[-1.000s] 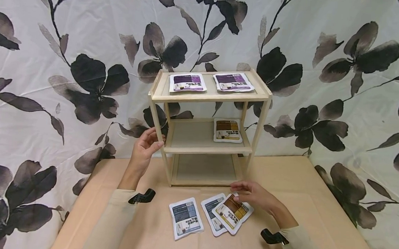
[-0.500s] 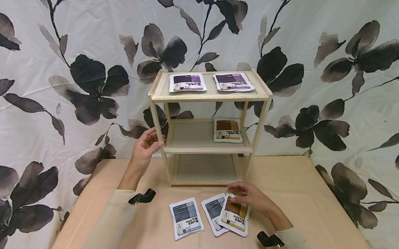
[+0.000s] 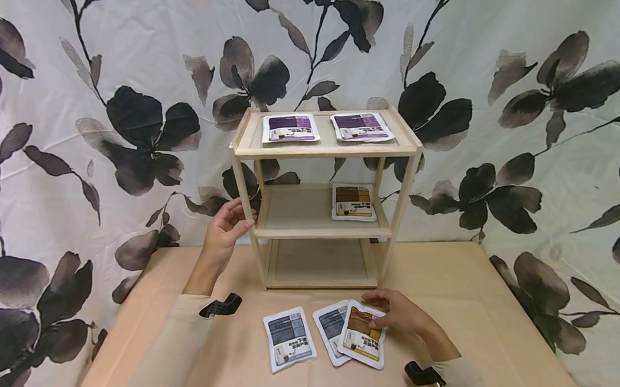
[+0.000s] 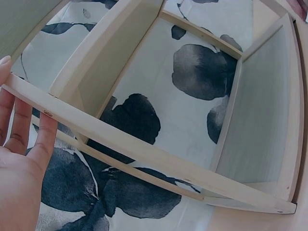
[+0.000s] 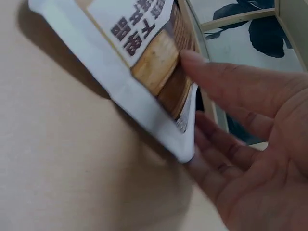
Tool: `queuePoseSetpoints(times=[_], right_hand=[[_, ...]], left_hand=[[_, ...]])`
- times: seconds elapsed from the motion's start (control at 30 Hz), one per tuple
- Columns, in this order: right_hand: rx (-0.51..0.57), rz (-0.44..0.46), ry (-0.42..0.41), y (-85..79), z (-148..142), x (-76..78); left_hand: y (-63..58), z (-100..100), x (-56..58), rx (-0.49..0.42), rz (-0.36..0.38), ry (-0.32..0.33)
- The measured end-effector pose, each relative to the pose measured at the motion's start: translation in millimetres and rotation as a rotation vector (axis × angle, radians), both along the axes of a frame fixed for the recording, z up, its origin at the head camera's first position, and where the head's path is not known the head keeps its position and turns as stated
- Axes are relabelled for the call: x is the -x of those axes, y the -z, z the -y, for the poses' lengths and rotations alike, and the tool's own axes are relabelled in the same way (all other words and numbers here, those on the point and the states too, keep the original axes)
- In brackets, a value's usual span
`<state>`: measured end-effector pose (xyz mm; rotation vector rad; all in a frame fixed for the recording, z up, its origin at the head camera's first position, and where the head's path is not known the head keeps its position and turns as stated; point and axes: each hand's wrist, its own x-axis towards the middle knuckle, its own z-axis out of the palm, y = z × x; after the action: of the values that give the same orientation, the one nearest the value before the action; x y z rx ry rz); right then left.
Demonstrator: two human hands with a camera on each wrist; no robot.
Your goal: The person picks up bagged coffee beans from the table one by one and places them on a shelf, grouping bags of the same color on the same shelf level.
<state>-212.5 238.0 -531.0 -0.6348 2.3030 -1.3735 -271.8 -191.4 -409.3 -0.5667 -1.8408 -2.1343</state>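
My left hand (image 3: 219, 240) holds the front left post of a three-tier wooden shelf (image 3: 322, 235). In the left wrist view, the thumb lies on one side of that post (image 4: 120, 137) and the fingers on the other. Down in front, my right hand (image 3: 405, 315) pinches a flat brown-and-white packet (image 3: 359, 345) near its upper right edge. The right wrist view shows the thumb on its printed face, fingers behind, one corner raised off the table. Partly beneath it is a blue-grey packet (image 3: 326, 323). Another blue-grey packet (image 3: 289, 341) lies apart to the left.
Two purple packets (image 3: 291, 128) lie on the top tier. A brown packet (image 3: 354, 203) rests at the right of the middle tier. The bottom tier (image 3: 319, 259) is a framed grey panel. Flowered cloth (image 3: 154, 42) hangs behind the peach table (image 3: 443, 278).
The brown packet has turned more upright and shifted slightly right over the blue-grey one. My right hand moved left, then back right a little. My left hand stays on the post.
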Motion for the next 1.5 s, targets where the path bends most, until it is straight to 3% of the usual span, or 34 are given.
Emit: queuePoseSetpoints(times=[0.17, 0.37, 0.67, 0.87, 1.1, 1.33, 1.5], right_hand=[[-0.036, -0.036, 0.051, 4.3, 3, -2.9], [-0.141, -0.09, 0.127, -2.6, 8, -7.2], [-0.165, -0.041, 0.149, -6.0, 14, -9.0], [-0.109, -0.04, 0.173, -3.8, 17, -10.4], [-0.019, -0.101, 0.094, -1.2, 15, -17.9], [0.098, 0.015, 0.093, 7.4, 15, -21.4], [0.113, 0.009, 0.075, 11.2, 15, -22.8]], left_hand=[[-0.6, 0, -1.0, 0.002, -0.003, 0.001], [0.0, 1, -0.1, 0.001, -0.011, 0.004], [0.7, 0, 1.5, -0.012, -0.015, 0.004], [0.0, 0, 1.6, -0.006, -0.01, 0.004], [1.1, 1, 2.6, -0.002, -0.006, -0.004], [1.4, 1, 2.3, -0.005, -0.006, 0.001], [2.2, 0, 2.0, -0.01, -0.01, 0.004]])
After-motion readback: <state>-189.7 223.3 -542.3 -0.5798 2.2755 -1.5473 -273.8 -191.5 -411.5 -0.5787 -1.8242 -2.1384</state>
